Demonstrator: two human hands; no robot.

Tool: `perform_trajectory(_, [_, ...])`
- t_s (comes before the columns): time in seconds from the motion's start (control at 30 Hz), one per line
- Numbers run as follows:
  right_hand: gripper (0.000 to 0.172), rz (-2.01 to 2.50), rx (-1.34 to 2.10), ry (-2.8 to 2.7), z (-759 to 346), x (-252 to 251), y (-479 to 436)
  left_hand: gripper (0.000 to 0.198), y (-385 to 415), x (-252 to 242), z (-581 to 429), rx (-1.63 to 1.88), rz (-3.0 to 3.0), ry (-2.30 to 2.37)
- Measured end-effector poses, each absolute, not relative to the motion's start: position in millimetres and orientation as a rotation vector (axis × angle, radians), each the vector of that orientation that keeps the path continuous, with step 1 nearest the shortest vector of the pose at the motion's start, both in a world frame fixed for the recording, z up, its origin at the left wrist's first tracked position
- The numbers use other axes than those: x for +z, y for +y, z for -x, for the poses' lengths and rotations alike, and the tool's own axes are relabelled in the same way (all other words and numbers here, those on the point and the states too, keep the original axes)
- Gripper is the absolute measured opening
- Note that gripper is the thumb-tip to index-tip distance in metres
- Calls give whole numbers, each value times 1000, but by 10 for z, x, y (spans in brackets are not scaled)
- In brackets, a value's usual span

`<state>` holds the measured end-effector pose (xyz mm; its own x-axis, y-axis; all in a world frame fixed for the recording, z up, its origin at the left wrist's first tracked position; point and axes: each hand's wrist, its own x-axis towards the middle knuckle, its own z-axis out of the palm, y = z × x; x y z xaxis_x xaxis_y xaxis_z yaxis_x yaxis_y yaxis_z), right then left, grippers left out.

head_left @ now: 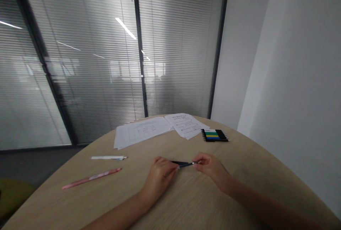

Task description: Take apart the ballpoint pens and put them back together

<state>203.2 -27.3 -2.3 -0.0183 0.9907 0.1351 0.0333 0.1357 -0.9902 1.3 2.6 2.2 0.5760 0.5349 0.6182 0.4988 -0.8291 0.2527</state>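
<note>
A thin dark pen [185,165] stretches between my two hands, low over the middle of the table. My left hand [162,175] is closed round its left end, and my right hand [210,168] pinches the right end near a small shiny part. Just behind the pen lies another dark, slim item [179,162], partly hidden by my left fingers; I cannot make out what it is. The fingertips of both hands are a short distance apart.
On the round wooden table [128,194] are a white pen [108,157] and a pink pen [92,179] at left, printed sheets [144,130] at the back, and a set of several dark pens with coloured labels [215,135] at the back right. Glass panels with blinds stand beyond.
</note>
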Motion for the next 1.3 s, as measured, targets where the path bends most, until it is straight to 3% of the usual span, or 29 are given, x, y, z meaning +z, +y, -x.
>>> perform_trajectory(0.6, [9,1107,1035,-1370,-2010,-53,-303,21,-25,-8,-1,1203,-3030,725])
perform_trajectory(0.93, [12,1181,1037,-1281,-2021,-124,-261,16,21,1,8,1156,-2968,893])
perform_trajectory(1.13, [9,1098,975,-1383,-2005,-169,-276,18,-5,-4,-8,1304,-3012,860])
perform_trajectory(1.3, [6,1093,878,-1479,-1999,-111,-339,18,-17,-10,-13,1187,-3099,863])
